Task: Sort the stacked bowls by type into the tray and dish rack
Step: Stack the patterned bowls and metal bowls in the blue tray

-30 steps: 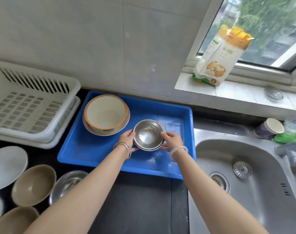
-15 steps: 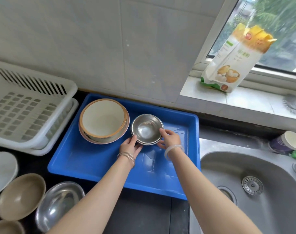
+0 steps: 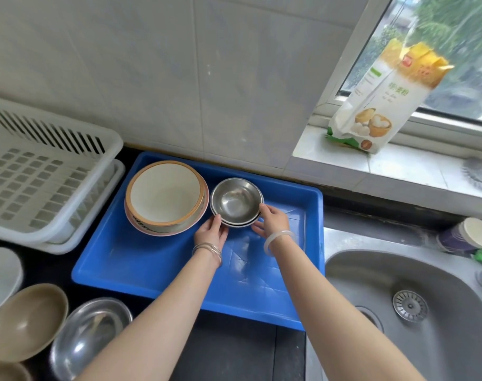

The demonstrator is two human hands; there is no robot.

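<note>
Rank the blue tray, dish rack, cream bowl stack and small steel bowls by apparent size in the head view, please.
1. blue tray
2. dish rack (cropped, so unsure)
3. cream bowl stack
4. small steel bowls

Home kitchen, steel sink (image 3: 415, 312), tiled wall (image 3: 179, 64), dish rack (image 3: 42, 174)
</note>
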